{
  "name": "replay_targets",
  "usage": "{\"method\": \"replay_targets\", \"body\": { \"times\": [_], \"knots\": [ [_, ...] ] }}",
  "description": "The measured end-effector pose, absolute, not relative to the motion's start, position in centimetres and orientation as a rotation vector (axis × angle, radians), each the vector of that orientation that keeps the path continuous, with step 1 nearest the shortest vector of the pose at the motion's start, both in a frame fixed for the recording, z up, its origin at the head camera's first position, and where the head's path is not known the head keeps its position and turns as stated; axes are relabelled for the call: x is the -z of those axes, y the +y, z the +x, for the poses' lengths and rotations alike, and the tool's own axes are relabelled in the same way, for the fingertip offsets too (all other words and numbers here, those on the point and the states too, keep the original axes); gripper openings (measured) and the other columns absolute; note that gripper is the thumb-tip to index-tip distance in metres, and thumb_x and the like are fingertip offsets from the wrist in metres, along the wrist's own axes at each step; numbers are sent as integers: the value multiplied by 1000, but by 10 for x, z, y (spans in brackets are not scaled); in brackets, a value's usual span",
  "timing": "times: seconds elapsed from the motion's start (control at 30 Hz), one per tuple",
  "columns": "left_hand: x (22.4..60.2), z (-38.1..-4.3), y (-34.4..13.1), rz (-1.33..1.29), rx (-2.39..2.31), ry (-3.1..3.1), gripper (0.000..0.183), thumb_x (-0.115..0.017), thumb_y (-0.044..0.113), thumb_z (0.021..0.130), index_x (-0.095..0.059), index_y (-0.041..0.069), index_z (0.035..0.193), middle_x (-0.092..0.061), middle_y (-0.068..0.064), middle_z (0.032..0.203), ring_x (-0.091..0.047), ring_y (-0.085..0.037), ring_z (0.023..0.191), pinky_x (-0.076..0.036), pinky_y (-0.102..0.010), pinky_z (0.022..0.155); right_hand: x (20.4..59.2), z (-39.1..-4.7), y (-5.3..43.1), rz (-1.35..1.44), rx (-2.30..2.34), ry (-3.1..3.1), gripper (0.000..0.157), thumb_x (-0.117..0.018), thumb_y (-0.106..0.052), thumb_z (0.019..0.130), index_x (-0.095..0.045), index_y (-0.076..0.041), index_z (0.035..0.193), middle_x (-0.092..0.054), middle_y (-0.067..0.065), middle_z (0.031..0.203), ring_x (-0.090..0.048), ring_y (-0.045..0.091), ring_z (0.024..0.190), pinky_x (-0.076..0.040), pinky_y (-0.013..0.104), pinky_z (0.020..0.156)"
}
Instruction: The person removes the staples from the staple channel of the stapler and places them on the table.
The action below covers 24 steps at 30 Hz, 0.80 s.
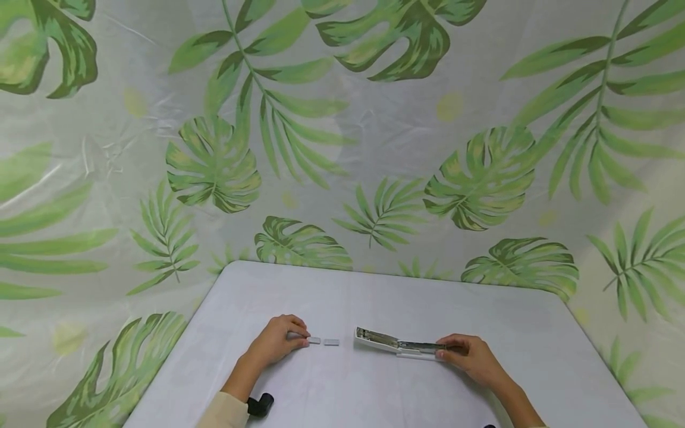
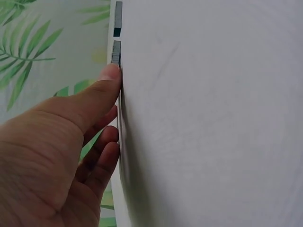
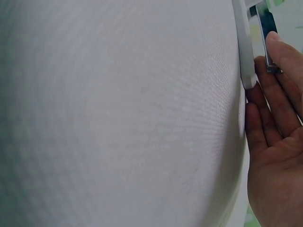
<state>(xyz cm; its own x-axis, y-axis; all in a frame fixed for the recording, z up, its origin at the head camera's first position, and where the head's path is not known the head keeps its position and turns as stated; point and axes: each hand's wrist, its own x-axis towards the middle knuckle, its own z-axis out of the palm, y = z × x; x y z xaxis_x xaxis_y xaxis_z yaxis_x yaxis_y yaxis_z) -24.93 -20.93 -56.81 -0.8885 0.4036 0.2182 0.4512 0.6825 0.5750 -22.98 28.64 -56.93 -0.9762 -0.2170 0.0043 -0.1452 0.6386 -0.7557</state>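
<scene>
A white stapler [image 1: 377, 340] lies unfolded on the table, its cap swung back to the left and its metal magazine [image 3: 266, 28] exposed above the white base [image 3: 244, 52]. My right hand [image 1: 473, 356] holds the magazine's right end, thumb on the metal and fingers beneath. To the stapler's left, my left hand [image 1: 280, 342] pinches one grey staple strip [image 2: 116, 51] at its end, thumb against it, right at the tabletop. A second short staple strip [image 1: 332, 342] lies just beyond, in line with the first and apart from it. Whether the magazine holds staples cannot be told.
A white cloth covers the table [image 1: 342, 392], whose far edge meets a leaf-patterned curtain [image 1: 374, 148]. A black wrist camera [image 1: 260, 406] sits at the left sleeve cuff [image 1: 223, 411].
</scene>
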Motion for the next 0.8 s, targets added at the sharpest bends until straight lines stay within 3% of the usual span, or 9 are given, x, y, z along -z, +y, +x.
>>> {"method": "replay_targets", "body": {
  "times": [0.37,0.8],
  "knots": [
    [559,-253,-201,-762,831,-2881,17,-81,23,89,-83,13,103,-74,-2,112,-68,-27,110,-54,-50,98,574,-232,292,-325,1252,2783,28,-79,-40,90,-77,-20,110,-77,-4,109,-68,1,99,-55,22,86],
    [563,-249,-205,-702,811,-2893,13,-82,24,89,-82,17,101,-74,0,115,-67,-28,115,-52,-49,102,572,-234,286,-350,1251,2795,29,-79,-40,90,-77,-20,111,-77,-4,111,-69,4,103,-55,24,90]
  ]
}}
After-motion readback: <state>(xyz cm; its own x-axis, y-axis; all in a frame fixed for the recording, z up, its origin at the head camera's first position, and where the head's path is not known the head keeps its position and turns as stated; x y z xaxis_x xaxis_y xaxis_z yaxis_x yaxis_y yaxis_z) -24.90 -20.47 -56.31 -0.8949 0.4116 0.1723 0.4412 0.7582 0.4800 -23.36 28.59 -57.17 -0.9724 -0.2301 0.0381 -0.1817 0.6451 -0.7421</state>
